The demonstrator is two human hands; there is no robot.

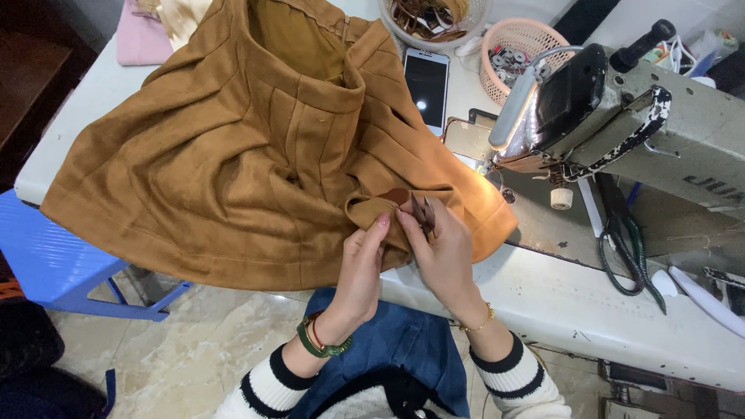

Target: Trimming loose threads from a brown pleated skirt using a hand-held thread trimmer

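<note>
A tan-brown garment (233,147) lies spread over the sewing table (574,302), one edge reaching toward the sewing machine (621,116). My left hand (363,264) pinches a fold of the fabric near the garment's lower edge. My right hand (444,252) holds a small brown piece (403,198) against that same fold, fingertips meeting those of the left hand. Both hands are just left of the machine's needle area, which is lit by its lamp.
A phone (426,85) lies face up behind the garment. A pink basket (518,46) of bobbins and a white bowl (431,19) stand at the back. Dark-handled scissors (625,248) rest right of the machine. A blue plastic stool (54,256) stands left.
</note>
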